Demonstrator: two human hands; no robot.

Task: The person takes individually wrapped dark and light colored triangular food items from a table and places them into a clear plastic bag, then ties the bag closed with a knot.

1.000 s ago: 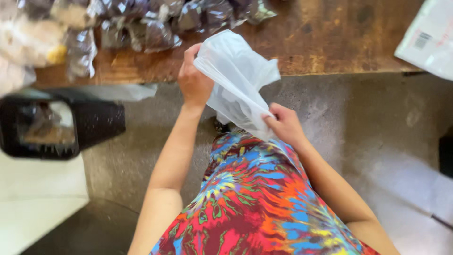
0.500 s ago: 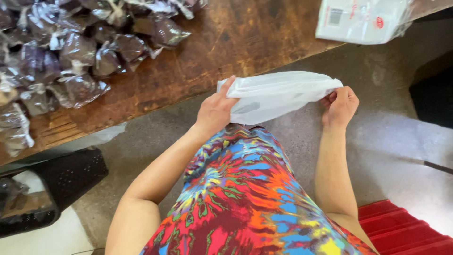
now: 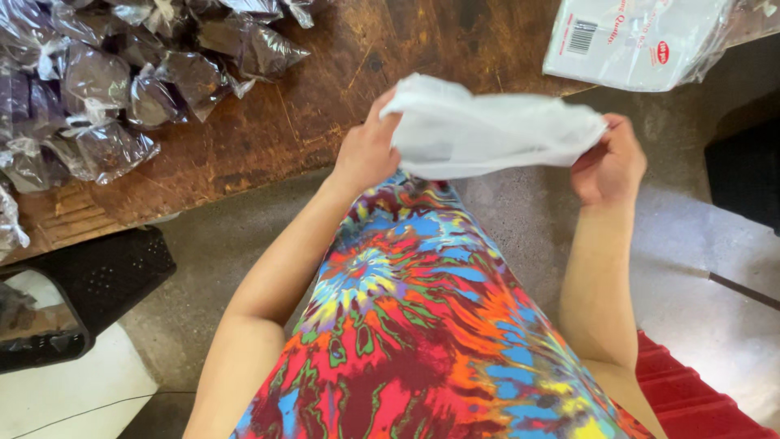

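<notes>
While both hands pinch it taut, the left hand (image 3: 366,154) and right hand (image 3: 608,167) hold a white plastic bag (image 3: 487,130) above the lap; dark wrapped packets (image 3: 106,89) crowd the wooden table (image 3: 325,106), a white labelled pack (image 3: 634,41) lying top right.

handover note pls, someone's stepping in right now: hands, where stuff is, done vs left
Left hand: pinching the left end of a white plastic bag.
Right hand: pinching the bag's right end. The bag is stretched flat between both hands, above the lap, at the edge of the wooden table.
On the table: a heap of filled clear bags with dark contents at far left, and a pack of white bags at top right.
Done: one bag is in hand, pulled out straight.
Left: it looks empty and its mouth is not visibly open.
</notes>
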